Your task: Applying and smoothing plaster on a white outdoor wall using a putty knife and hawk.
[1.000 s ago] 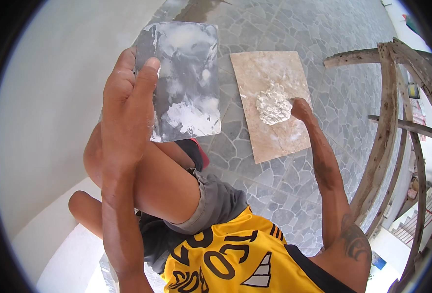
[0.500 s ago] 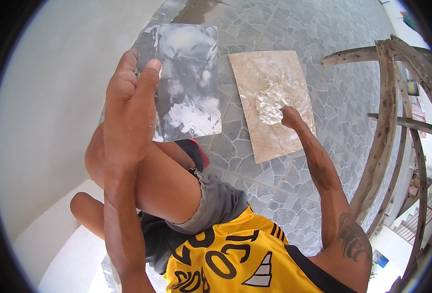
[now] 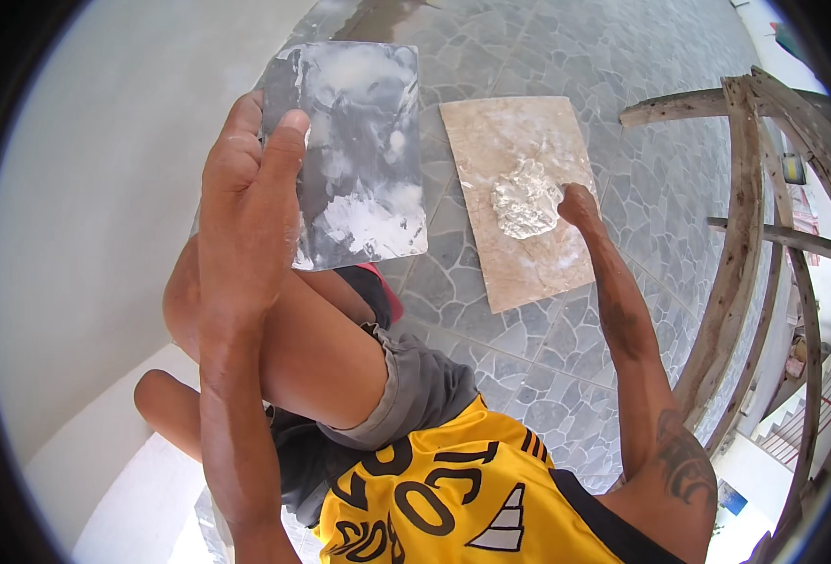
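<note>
Beige board: landmark; flat on grey stone-pattern floor.
White paste: lumpy heap, about mid-board.
Grey plate: left of board, apart from it, raised; white smears on face.
Left hand: left of board, gripping plate by its left edge, thumb on face, other fingers mostly behind.
Right hand: over board's right side, just beside paste; fingers look curled, cannot tell if closed on a tool.
Wooden frame: right of board, well apart.
Paste work, judged: best to draw loose edges into 1 compact heap, low strokes, stay off board rim so no floor grit mixes in; plate steady, thumb clear of smears.
Plate direction: smeared face toward camera, long axis roughly away from person.
Board direction: long axis also away, far end leaning left.
</note>
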`<action>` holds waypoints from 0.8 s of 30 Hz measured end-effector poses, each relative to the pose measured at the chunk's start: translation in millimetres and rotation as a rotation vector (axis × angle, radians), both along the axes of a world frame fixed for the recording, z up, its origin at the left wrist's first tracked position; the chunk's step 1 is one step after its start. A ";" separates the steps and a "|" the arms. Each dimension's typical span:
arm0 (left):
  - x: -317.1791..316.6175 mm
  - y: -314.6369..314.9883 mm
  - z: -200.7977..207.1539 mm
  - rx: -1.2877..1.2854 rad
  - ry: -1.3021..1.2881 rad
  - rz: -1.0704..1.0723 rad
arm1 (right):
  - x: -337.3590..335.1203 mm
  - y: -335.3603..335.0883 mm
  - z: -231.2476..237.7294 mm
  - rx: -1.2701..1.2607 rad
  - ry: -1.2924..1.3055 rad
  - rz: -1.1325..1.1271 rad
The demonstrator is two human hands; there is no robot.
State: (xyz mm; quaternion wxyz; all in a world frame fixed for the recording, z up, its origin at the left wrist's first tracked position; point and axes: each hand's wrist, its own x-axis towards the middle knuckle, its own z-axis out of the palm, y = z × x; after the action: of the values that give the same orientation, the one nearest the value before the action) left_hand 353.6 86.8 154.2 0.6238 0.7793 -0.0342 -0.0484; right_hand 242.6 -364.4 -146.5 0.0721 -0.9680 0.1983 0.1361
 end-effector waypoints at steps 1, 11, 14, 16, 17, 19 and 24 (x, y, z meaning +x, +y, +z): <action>-0.8 -4.6 3.8 0.020 0.028 -0.017 | -6.0 2.4 -7.2 0.006 0.042 0.037; -1.6 -7.4 2.3 -0.026 0.056 -0.030 | -14.7 3.3 -20.1 0.044 -0.072 0.149; -0.9 -2.8 2.0 -0.062 0.034 -0.050 | -4.4 17.9 -19.7 0.114 0.032 0.435; 0.5 3.7 2.8 0.032 0.040 -0.026 | 12.2 14.4 8.3 0.160 0.136 0.138; 2.1 4.0 -0.2 0.106 0.047 -0.023 | 10.6 -0.5 1.2 0.147 0.028 0.094; 6.2 2.3 -5.4 0.026 0.073 -0.066 | 5.7 -9.5 -12.1 0.060 -0.010 -0.008; 8.5 -2.0 -3.3 -0.027 0.068 -0.107 | -10.5 -1.3 -40.7 0.029 0.051 0.240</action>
State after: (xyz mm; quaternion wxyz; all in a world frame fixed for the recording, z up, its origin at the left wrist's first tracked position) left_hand 362.2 84.8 150.9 0.6316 0.7658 -0.0552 -0.1074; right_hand 232.1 -365.7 -187.2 0.0639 -0.9798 0.0806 0.1713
